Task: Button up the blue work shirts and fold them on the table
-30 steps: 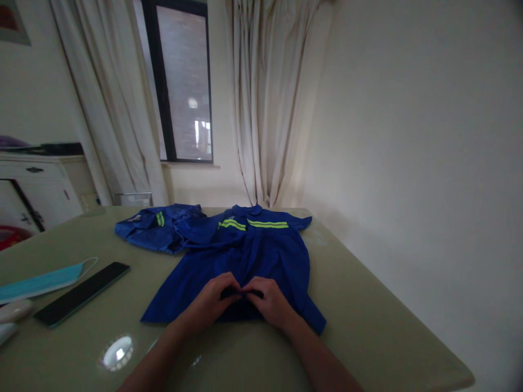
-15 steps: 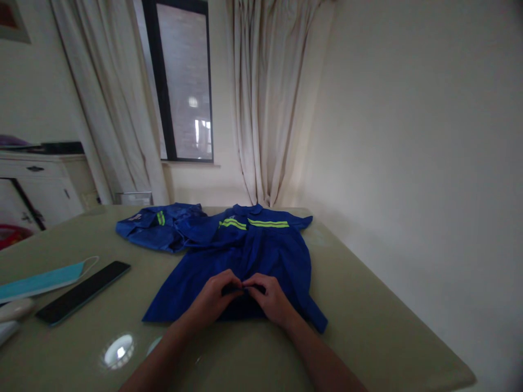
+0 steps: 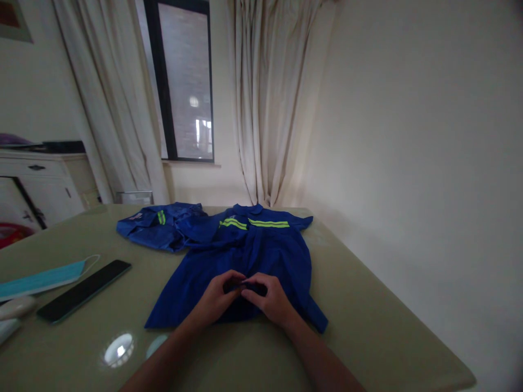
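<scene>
Shirt [image 3: 280, 250] | flat beneath and beyond left hand [image 3: 217, 294] and right hand [image 3: 271, 294] | both pinching its front edge, fingertips meeting

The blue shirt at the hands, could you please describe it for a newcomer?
On the greenish table, find the left hand and right hand. The shirt lies beneath them, collar at the far end; unlike the crumpled blue garment on its left, it is spread out.

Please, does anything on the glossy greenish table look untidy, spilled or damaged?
No spill or damage stands out. Only the crumpled blue cloth garment with yellow-green stripes looks untidy: it lies bunched up, left of the blue collared cloth shirt, which is spread flatter.
</scene>
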`<state>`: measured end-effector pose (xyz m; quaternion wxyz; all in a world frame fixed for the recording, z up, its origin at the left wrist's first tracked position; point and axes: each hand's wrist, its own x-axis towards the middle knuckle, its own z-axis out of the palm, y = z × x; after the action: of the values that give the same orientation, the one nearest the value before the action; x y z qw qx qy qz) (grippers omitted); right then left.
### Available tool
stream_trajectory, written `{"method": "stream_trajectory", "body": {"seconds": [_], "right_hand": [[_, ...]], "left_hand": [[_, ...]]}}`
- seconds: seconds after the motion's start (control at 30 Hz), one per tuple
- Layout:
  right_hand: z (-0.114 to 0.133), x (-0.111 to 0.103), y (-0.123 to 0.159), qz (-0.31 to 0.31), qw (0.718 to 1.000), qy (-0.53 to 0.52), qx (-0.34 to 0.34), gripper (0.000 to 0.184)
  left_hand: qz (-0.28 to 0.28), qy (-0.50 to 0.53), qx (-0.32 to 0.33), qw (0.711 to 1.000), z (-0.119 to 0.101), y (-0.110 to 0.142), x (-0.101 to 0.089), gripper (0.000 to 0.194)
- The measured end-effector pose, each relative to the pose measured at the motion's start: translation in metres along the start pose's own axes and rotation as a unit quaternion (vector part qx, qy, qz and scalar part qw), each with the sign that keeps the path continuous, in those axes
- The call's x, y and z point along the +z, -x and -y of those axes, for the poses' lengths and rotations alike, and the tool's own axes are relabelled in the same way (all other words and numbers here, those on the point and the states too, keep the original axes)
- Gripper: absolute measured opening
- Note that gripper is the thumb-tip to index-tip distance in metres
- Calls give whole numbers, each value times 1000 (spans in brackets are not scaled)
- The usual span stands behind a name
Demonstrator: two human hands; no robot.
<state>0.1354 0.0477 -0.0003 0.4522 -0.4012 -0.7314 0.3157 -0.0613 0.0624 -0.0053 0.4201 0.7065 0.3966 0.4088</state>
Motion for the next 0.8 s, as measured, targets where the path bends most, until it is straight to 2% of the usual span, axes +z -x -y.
{"method": "stream_trajectory", "body": {"seconds": [0.1, 0.3, 0.43, 0.6, 0.8], "right_hand": [[0, 3, 0, -14, 1000, 18, -4, 17], [-6, 5, -1, -33, 999, 23, -5, 22], [-10, 5, -2, -15, 999, -20, 24, 22], [-11, 1, -4, 20, 998, -46, 33, 25], [-13, -3, -4, 24, 999, -40, 22, 19]], "left_hand": [[11, 9, -9, 1000, -1, -1, -1, 24], [-25, 35, -29, 999, 6, -3, -1, 23], [6, 49, -31, 998, 8, -4, -1, 29], [20, 1, -21, 1000, 8, -3, -2, 26], [22, -56, -11, 998, 8, -3, -4, 24]]}}
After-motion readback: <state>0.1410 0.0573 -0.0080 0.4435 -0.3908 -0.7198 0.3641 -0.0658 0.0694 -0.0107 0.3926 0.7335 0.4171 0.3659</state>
